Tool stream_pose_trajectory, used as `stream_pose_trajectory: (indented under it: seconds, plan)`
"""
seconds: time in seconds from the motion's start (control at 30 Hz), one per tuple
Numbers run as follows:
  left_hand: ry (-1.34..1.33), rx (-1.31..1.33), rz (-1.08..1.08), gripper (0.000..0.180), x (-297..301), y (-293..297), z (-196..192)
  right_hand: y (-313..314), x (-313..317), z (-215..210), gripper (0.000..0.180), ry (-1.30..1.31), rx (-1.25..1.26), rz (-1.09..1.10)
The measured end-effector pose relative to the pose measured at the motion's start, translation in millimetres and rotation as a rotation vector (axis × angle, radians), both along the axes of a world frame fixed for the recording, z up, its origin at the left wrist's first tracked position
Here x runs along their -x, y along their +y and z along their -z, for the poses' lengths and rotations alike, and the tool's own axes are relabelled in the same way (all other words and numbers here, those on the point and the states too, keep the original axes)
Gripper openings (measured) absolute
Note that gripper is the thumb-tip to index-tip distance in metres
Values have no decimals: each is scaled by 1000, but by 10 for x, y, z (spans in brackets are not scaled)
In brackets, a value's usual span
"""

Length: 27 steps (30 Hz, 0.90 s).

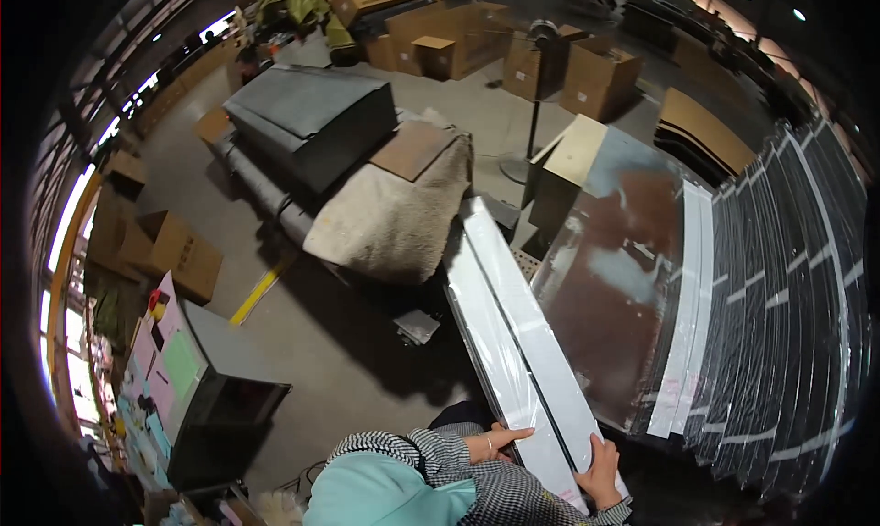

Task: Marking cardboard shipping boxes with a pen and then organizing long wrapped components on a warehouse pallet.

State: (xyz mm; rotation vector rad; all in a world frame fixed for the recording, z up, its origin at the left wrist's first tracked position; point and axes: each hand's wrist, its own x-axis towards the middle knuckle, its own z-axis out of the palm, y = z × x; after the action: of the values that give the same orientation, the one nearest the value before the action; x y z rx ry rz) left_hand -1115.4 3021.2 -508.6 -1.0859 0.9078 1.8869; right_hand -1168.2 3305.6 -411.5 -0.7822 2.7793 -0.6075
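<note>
Two long white wrapped strips (527, 320) lie side by side in front of me with a narrow dark gap between them, running away toward a cloth-covered bench. Clear film shines on the left strip. My left hand (493, 442) grips the left edge near the close end, with a finger or thumb laid over the top. At the right edge, my right hand (600, 474) is closed round the other strip. The fingers under the strips are hidden. Checked sleeves (442, 450) cover my arms, and turquoise cloth (390, 491) shows at the lower edge.
Right of the strips stands a worn brown table (610, 278) with white strips (683, 315) along its edge. Beyond it are many film-wrapped dark panels (788, 315). Ahead is a bench with beige cloth (394, 219) and a black box (312, 113). A fan (536, 95) and cartons (596, 77) stand behind.
</note>
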Motion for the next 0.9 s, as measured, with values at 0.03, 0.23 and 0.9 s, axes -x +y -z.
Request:
stream_pose_trajectory:
  seconds: [0.03,0.23,0.9]
  plan:
    - [40,-77,-34,89,-10,-105,-37,-116,141,-93,91,-7,4,-30]
    - [127,47,-508,133,168,-763,-179,-1318,826,-667,85,134,43,-191]
    - [886,347,-288,87,1525,-2531,-512,-2310,1821,-1818,60,815,470,37]
